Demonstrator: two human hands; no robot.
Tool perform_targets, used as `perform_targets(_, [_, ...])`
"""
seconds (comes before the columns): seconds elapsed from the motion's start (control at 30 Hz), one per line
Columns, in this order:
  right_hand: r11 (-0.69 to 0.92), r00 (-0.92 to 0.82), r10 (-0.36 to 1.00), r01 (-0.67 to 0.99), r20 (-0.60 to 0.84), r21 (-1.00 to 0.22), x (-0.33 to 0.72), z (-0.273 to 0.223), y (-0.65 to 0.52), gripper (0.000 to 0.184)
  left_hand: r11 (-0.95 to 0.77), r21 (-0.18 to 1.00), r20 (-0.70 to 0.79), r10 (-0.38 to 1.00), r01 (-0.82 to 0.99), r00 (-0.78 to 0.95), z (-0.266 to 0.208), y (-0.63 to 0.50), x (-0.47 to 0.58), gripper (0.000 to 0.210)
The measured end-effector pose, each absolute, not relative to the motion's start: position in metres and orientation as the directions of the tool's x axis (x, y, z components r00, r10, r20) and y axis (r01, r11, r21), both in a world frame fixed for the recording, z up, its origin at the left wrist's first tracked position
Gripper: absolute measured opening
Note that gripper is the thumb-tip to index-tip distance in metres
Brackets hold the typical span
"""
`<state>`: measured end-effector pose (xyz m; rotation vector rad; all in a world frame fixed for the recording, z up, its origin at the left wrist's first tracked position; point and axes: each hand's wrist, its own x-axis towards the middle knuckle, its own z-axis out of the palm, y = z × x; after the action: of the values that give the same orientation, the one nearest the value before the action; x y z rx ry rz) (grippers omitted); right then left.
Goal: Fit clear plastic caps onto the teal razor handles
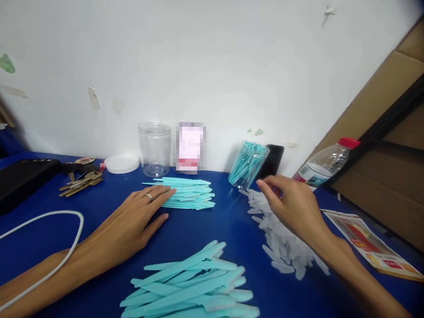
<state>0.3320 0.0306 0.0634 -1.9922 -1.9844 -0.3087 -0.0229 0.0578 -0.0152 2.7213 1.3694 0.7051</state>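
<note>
My left hand point(145, 210) lies palm down with its fingers stretched out. Its fingertips rest on the left part of a neat row of thin turquoise plastic sticks point(194, 194), shaped like eyebrow razors. My right hand point(289, 201) hovers over a heap of small translucent plastic caps point(281, 240). Its thumb and forefinger are pinched together; whatever may be between them is hidden or too small to see. Just left of that hand, a clear jar packed with turquoise sticks point(247, 163) leans at a tilt. A looser pile of turquoise sticks point(192, 287) lies nearest me.
Along the wall stand an empty clear jar point(155, 152), a white lid point(122, 164) and a blurred pink-screened object point(191, 148). Keys point(82, 179) and a black case point(26, 181) are left. A white cable point(77, 225) crosses my left forearm. Right are a bottle point(326, 163) and a printed packet point(372, 245).
</note>
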Motion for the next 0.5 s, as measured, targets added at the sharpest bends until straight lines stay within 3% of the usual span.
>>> perform_targets(0.1, [-0.104, 0.094, 0.96, 0.994, 0.265, 0.024, 0.349, 0.071, 0.035, 0.03, -0.608, 0.182, 0.372, 0.77, 0.773, 0.518, -0.019, 0.063, -0.027, 0.045])
perform_targets(0.27, [-0.088, 0.082, 0.991, 0.995, 0.104, 0.054, 0.36, 0.069, 0.035, 0.022, -0.578, 0.116, 0.404, 0.771, 0.808, 0.493, -0.008, 0.065, -0.031, 0.029])
perform_targets(0.4, [-0.099, 0.094, 0.994, 0.99, 0.058, 0.103, 0.358, 0.066, 0.035, 0.037, -0.529, 0.069, 0.451, 0.773, 0.846, 0.447, -0.01, 0.066, -0.034, 0.028])
perform_targets(0.5, [-0.176, 0.175, 0.984, 0.973, 0.023, 0.146, 0.367, 0.068, 0.037, 0.033, -0.509, 0.08, 0.475, 0.775, 0.857, 0.416, -0.017, 0.066, -0.033, 0.025])
